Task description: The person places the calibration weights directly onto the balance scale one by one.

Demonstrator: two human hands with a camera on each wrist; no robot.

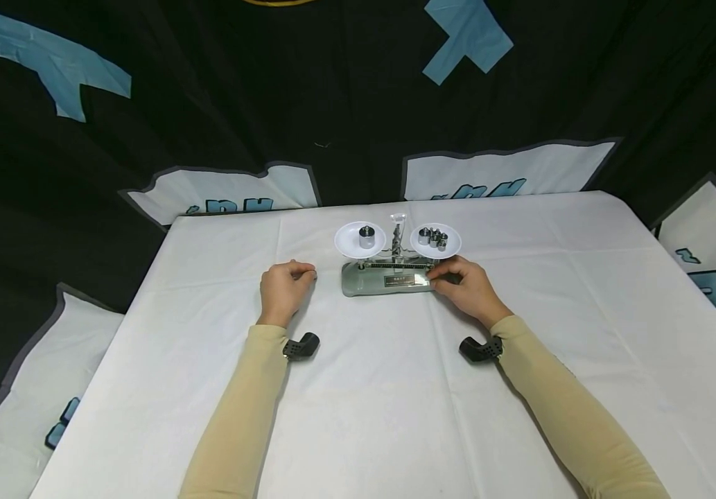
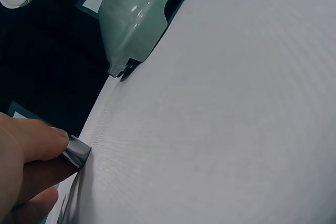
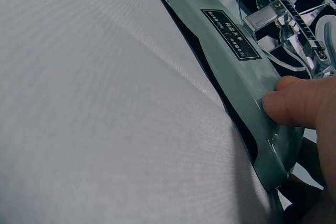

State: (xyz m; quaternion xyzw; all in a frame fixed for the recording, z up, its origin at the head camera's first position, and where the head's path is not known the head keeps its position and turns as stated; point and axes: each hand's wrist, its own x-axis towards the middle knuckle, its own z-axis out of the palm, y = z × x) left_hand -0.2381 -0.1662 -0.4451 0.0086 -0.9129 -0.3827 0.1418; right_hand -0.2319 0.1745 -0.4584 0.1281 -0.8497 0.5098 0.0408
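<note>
A green-grey balance scale (image 1: pixel 367 281) stands on the table, with a dark label (image 3: pixel 231 35) on its front. Its left white pan (image 1: pixel 345 239) carries one large metal weight (image 1: pixel 367 237); several smaller weights (image 1: pixel 435 237) sit on the right pan (image 1: pixel 451 246). My right hand (image 1: pixel 466 285) grips the right end of the base, its thumb (image 3: pixel 289 103) on the front and other fingers round the end. Left of the scale and apart from it, my left hand (image 1: pixel 284 291) pinches a small flat shiny metal piece (image 2: pixel 77 153) between thumb and finger.
White cloth (image 1: pixel 364 388) covers the table, with light creases in it. Beyond the far edge hangs a black curtain (image 1: pixel 239 104) with pale blue patches. A black wrist camera (image 1: pixel 301 346) sits on the left wrist, another (image 1: pixel 479 349) on the right.
</note>
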